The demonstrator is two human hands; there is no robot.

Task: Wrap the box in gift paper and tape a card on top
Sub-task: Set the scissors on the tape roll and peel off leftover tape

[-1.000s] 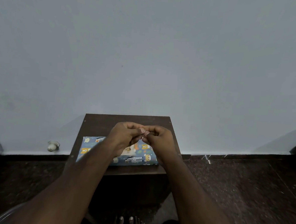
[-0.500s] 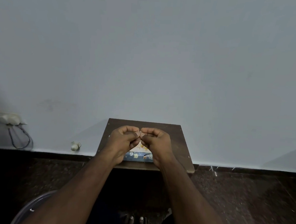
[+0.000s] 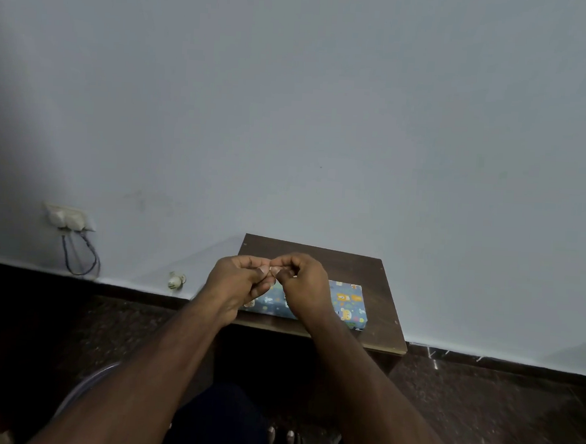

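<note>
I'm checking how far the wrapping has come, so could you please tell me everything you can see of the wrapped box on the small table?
The wrapped box is flat and rectangular, fully covered in blue gift paper printed with small cartoon bears and other animals. It lies flat on the dark brown wooden table, near its front edge. The left hand and right hand are raised in front of it and hide its left and middle parts; whether they touch it cannot be told. No card shows on the visible part.

Dim room, pale wall over dark floor

A plain grey-blue wall [image 3: 326,103] fills most of the view; a dark speckled floor [image 3: 496,406] meets it; a small brown wooden table [image 3: 386,296] stands against the wall; a white socket [image 3: 67,216] with looping cables [image 3: 80,257] sits low at left.
</note>
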